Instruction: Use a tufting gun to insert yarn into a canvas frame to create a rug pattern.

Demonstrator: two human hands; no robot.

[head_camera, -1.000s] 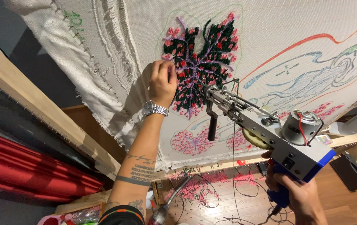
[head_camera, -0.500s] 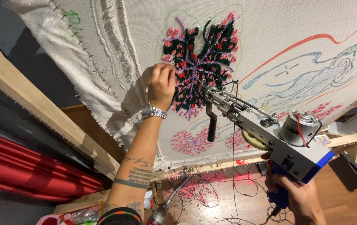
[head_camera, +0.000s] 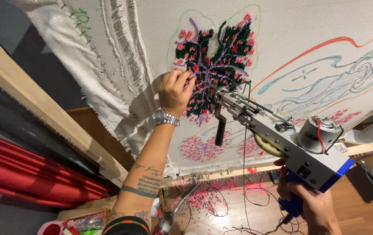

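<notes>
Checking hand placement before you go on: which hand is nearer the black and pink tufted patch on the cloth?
Left. The left hand touches the tufted patch at its left edge. The right hand is far below, gripping the tufting gun handle.

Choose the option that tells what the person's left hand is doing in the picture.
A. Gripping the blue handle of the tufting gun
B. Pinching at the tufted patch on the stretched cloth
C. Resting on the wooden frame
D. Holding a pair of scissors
B: the left hand pinches at the tufted patch, while the right hand holds the tufting gun.
</notes>
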